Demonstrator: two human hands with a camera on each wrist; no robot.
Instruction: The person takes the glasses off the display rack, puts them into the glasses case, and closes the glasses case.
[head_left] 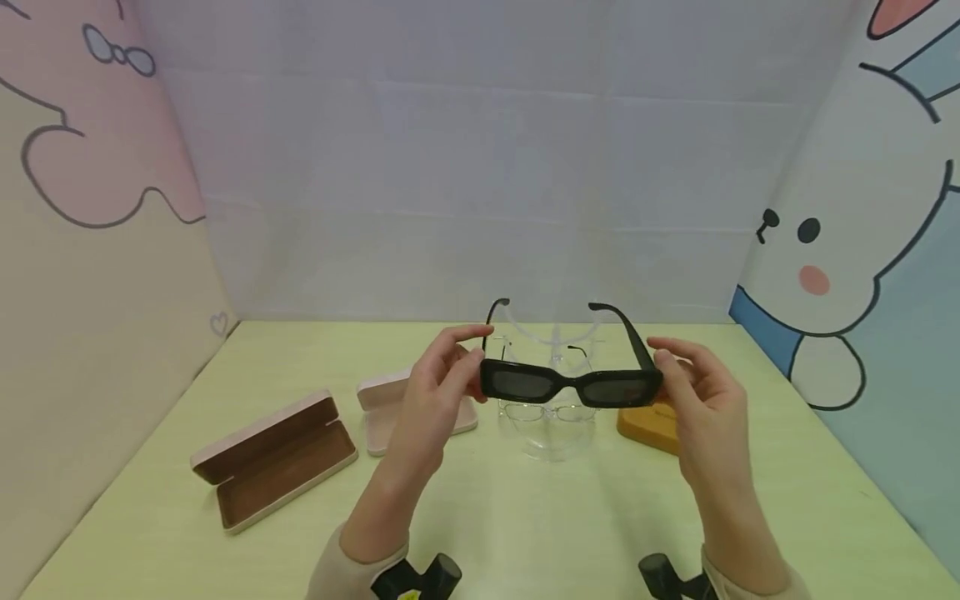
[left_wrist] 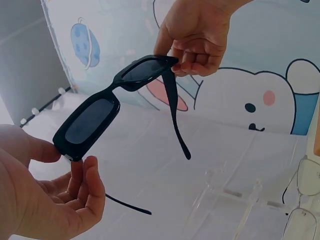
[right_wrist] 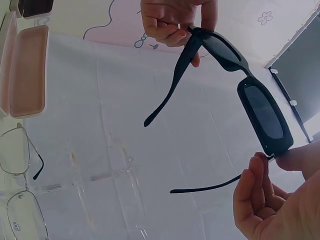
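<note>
Above the table's [head_left: 187,467] bare middle, both hands [head_left: 431,392] [head_left: 701,396] pinch the black sunglasses' [head_left: 572,385] outer corners.

Head looks down; both wrists look up, sharing sunglasses [head_left: 573,385]

Black rectangular sunglasses [head_left: 573,385], temples unfolded, dark lenses, held level above the table.

One pair of black sunglasses [head_left: 573,386], two wire-framed glasses [right_wrist: 17,150], three cases [head_left: 273,460], one clear stand [head_left: 553,433]
</note>
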